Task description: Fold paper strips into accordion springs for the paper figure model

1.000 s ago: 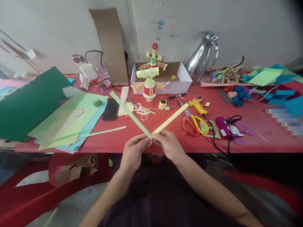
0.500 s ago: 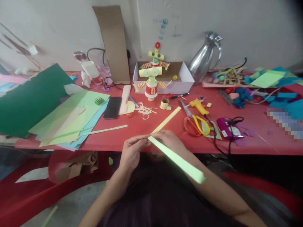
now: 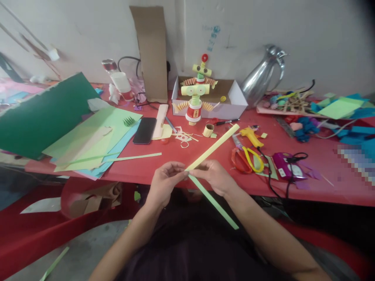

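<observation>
A person seated at the near edge of a red table point(image 3: 181, 156) holds two long paper strips joined at one end, just in front of that edge. The left hand point(image 3: 164, 183) and the right hand point(image 3: 215, 177) meet fingertip to fingertip, both pinched shut on the joint where the strips cross. The pale yellow paper strip point(image 3: 213, 147) runs up and away over the table toward the scissors, while the light green paper strip point(image 3: 213, 203) slants down over the right forearm toward the person's lap. On the table beyond the hands lie yellow-and-orange-handled scissors point(image 3: 249, 160) and a yellow hot glue gun point(image 3: 250, 135) to the right, and a black phone point(image 3: 145, 130) beside a stack of green and blue paper sheets point(image 3: 93, 142) toward the left edge. Near the far edge a paper robot figure with a red and white cup body point(image 3: 195, 99) stands in front of a white cardboard box point(image 3: 234, 103), with a silver metal jug point(image 3: 262, 78) next to it against the wall.
</observation>
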Available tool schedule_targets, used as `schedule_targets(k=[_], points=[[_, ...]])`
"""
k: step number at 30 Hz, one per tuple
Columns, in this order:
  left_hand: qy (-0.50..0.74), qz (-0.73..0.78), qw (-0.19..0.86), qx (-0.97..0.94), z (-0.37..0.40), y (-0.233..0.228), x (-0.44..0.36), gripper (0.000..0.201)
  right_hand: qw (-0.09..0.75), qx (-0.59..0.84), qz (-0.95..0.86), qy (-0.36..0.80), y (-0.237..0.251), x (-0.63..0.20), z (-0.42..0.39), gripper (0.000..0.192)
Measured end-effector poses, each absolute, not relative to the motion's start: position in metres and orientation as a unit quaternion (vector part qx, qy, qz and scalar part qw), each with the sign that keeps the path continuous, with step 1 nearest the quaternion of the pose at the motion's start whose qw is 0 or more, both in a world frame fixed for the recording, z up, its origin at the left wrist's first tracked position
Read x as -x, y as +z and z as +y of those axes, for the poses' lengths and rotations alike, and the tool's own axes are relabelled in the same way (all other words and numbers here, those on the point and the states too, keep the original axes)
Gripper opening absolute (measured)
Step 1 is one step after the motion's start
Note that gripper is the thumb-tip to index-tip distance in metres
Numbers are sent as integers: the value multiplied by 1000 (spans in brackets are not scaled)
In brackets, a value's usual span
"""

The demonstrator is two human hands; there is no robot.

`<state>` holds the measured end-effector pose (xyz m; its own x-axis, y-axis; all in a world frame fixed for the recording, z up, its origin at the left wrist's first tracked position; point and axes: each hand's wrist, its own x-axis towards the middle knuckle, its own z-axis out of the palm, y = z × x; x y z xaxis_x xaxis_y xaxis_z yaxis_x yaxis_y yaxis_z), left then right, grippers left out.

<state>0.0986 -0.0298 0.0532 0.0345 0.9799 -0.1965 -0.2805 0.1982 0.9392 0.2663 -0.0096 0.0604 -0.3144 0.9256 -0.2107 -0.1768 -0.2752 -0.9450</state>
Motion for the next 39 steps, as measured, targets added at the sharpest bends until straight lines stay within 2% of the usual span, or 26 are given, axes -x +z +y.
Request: schedule_targets(k=[3, 6, 8, 11, 13, 15, 17, 18, 19, 21, 23, 26, 35, 39], points=[[458, 478, 629, -407, -26, 58, -95, 27, 371, 444, -504, 641, 64, -272, -8, 25], [423, 490, 608, -459, -20, 61, -94, 22, 356, 455, -556, 598, 68, -274, -2, 28], [430, 495, 590, -471, -15, 63, -95, 19, 359, 452, -588, 567, 72, -274, 7, 30], [461, 504, 579, -445, -8, 65, -94, 18, 346, 463, -665, 473, 82, -273, 18, 22], [499, 506, 572, -410, -4, 65, -91, 20, 382, 488, -708, 340, 89, -272, 15, 15], [566, 489, 569, -343, 1, 62, -86, 22, 469, 483, -716, 184, 89, -268, 0, 17], [632, 455, 572, -258, 6, 59, -79, 26, 539, 400, -736, 86, 79, -261, -20, 17], [656, 439, 573, -220, 9, 57, -76, 29, 540, 331, -771, 77, 72, -255, -28, 18], [672, 428, 574, -191, 10, 56, -73, 30, 511, 292, -801, 105, 64, -248, -33, 19], [678, 418, 580, -170, 13, 53, -67, 31, 476, 355, -774, 220, 49, -231, -30, 22], [661, 417, 595, -186, 15, 52, -64, 30, 479, 427, -671, 371, 40, -214, -10, 31], [623, 413, 620, -239, 20, 52, -62, 27, 488, 401, -553, 544, 40, -198, 29, 23], [575, 403, 642, -307, 46, 45, -66, 24, 499, 349, -437, 661, 38, -207, 61, 27], [565, 408, 661, -278, 48, 39, -71, 23, 505, 368, -418, 659, 33, -213, 63, 22]])
